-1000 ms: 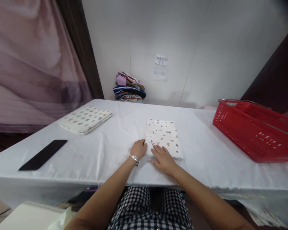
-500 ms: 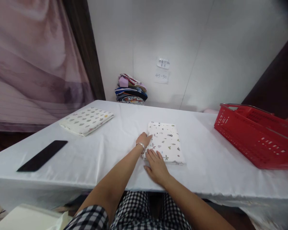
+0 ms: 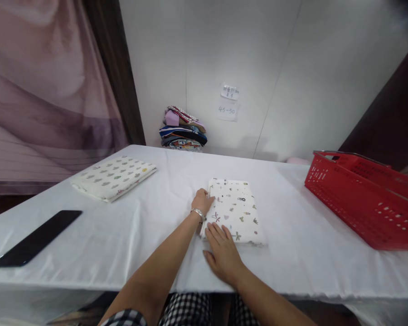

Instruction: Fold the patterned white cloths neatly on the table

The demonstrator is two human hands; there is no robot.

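A folded white cloth (image 3: 236, 208) printed with small plants and figures lies flat on the table in front of me. At its left edge, my left hand (image 3: 203, 202) has its thumb over the top and its other fingers curled at the side, partly hidden. That wrist wears a silvery bracelet. My right hand (image 3: 222, 253) lies over the near left corner of the cloth, palm down. Its fingers are stretched out on the fabric, and the thumb points left on the tablecloth.
Another folded white cloth (image 3: 114, 177) with grey shapes lies at the far left. Nearer is a flat black object (image 3: 37, 238). A red plastic basket (image 3: 363, 199) stands on the right. Behind the white-covered table (image 3: 163, 222), folded fabrics (image 3: 183, 131) are piled by the wall.
My view has tilted and shifted slightly, so the table things appear lower. Both hands keep nearly the same places on the cloth, which looks unchanged.
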